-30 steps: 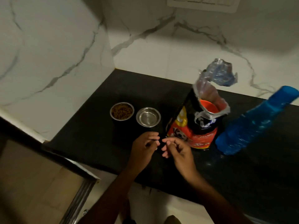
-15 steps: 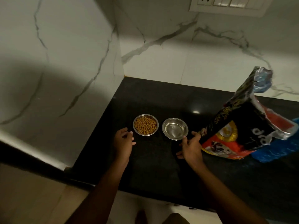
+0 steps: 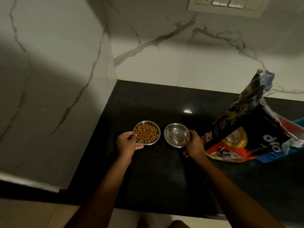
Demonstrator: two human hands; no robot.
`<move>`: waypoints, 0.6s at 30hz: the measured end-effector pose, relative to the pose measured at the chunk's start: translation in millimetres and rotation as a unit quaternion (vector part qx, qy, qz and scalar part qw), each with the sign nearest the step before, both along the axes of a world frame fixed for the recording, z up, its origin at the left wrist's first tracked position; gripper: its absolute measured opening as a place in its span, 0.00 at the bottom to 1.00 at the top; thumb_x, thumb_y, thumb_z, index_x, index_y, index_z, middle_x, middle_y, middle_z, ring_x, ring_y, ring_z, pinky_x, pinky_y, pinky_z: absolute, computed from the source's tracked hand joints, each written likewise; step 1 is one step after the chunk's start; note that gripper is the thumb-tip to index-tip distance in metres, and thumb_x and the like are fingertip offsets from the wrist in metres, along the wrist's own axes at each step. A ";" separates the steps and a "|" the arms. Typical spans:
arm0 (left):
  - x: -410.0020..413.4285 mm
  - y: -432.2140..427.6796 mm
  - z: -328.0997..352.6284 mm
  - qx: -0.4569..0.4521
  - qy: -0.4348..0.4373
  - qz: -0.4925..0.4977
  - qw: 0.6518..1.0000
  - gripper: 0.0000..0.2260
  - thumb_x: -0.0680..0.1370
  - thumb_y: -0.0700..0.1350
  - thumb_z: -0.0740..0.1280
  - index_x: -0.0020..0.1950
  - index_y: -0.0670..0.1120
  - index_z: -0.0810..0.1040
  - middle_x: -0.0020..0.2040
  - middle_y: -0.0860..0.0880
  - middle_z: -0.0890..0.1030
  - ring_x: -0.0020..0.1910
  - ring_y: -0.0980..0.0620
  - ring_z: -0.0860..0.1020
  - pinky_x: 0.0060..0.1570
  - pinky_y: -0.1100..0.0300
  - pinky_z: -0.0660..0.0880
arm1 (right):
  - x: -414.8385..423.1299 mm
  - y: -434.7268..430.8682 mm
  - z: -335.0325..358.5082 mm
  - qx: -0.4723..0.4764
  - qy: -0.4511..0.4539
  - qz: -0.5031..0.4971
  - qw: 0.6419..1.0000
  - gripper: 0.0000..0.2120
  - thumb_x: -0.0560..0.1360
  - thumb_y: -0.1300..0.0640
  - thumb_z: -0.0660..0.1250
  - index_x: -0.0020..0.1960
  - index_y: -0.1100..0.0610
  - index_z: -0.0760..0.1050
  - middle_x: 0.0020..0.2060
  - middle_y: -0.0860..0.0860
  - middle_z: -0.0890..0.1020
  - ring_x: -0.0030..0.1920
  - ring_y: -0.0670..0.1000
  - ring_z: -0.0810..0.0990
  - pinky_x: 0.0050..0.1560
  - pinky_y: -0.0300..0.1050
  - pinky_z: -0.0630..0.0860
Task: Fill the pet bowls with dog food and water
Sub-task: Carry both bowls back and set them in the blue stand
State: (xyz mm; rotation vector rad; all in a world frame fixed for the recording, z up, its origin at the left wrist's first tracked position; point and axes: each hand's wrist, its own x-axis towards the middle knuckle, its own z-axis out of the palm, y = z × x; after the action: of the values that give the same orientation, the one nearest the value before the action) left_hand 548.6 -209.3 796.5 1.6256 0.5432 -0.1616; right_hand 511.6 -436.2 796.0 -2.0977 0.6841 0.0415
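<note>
Two small steel bowls stand side by side on the black counter (image 3: 156, 170). The left bowl (image 3: 146, 132) is filled with brown kibble. The right bowl (image 3: 176, 135) looks shiny inside, apparently holding clear water. My left hand (image 3: 127, 144) grips the kibble bowl at its near-left rim, thumb over the edge. My right hand (image 3: 195, 145) grips the right rim of the other bowl. The open dog food bag (image 3: 243, 127) stands just right of my right hand.
A blue bottle (image 3: 296, 124) lies mostly hidden behind the bag at the right edge. Marble walls close the corner at the left and back. A switch plate (image 3: 228, 5) sits high on the back wall. The counter's front edge runs near my forearms.
My hands moved apart and forward, from together in front of the bag to one on each bowl's rim. The camera view has shifted left and closer.
</note>
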 end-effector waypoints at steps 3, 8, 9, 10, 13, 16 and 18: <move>3.8 1.4 -0.7 0.000 0.005 -0.006 1.000 0.13 0.80 0.37 0.62 0.65 0.39 0.74 0.59 0.38 0.80 0.39 0.48 0.84 0.30 0.61 0.81 | 0.2 0.5 -1.9 -0.030 -0.001 0.008 1.000 0.15 0.83 0.59 0.56 0.69 0.57 0.66 0.32 0.55 0.80 0.24 0.51 0.78 0.20 0.41 0.75; 4.4 2.6 0.5 0.000 0.016 -0.008 1.000 0.14 0.80 0.35 0.63 0.65 0.39 0.74 0.60 0.38 0.79 0.39 0.46 0.84 0.31 0.59 0.82 | 1.9 2.1 -4.1 -0.038 0.000 0.008 0.999 0.16 0.82 0.59 0.57 0.69 0.57 0.67 0.34 0.53 0.79 0.25 0.49 0.76 0.20 0.38 0.71; 3.9 2.9 0.5 0.000 0.016 -0.006 1.000 0.14 0.79 0.35 0.63 0.65 0.39 0.74 0.60 0.38 0.80 0.38 0.47 0.84 0.31 0.59 0.82 | 1.9 2.4 -4.3 -0.038 -0.002 0.008 0.999 0.16 0.82 0.60 0.57 0.69 0.57 0.67 0.34 0.53 0.78 0.25 0.49 0.76 0.20 0.38 0.71; 3.7 3.4 0.4 -0.001 0.015 -0.005 1.000 0.14 0.79 0.36 0.63 0.65 0.39 0.74 0.60 0.38 0.80 0.38 0.47 0.84 0.31 0.59 0.82 | 1.8 2.4 -4.5 -0.038 -0.004 0.009 0.999 0.15 0.82 0.60 0.57 0.69 0.57 0.67 0.34 0.53 0.78 0.25 0.49 0.76 0.21 0.38 0.71; 2.6 5.7 1.3 -0.004 0.017 0.001 1.000 0.14 0.79 0.35 0.64 0.65 0.40 0.74 0.60 0.39 0.79 0.37 0.48 0.84 0.30 0.60 0.82 | 1.7 1.3 -5.2 -0.038 -0.007 0.010 0.999 0.16 0.82 0.60 0.58 0.69 0.57 0.67 0.38 0.55 0.80 0.26 0.49 0.76 0.21 0.37 0.70; 0.7 9.3 2.6 -0.005 0.015 0.005 1.000 0.14 0.79 0.36 0.64 0.65 0.40 0.74 0.61 0.39 0.79 0.36 0.49 0.84 0.30 0.60 0.81 | 2.4 0.3 -6.9 -0.037 -0.005 0.011 0.999 0.16 0.82 0.60 0.58 0.69 0.57 0.67 0.41 0.55 0.80 0.28 0.49 0.77 0.22 0.37 0.70; -0.9 11.6 3.4 -0.007 0.012 0.008 1.000 0.14 0.79 0.35 0.64 0.65 0.40 0.75 0.62 0.39 0.79 0.37 0.49 0.84 0.29 0.61 0.81 | 2.5 0.5 -7.4 -0.036 -0.006 0.010 0.999 0.16 0.82 0.61 0.58 0.69 0.57 0.68 0.41 0.55 0.80 0.28 0.49 0.77 0.23 0.38 0.71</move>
State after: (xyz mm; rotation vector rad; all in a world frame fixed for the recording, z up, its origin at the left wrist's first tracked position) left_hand 547.8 -197.8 799.8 1.6075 0.5718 -0.1738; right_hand 514.1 -435.7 788.6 -2.1714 0.6659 0.0151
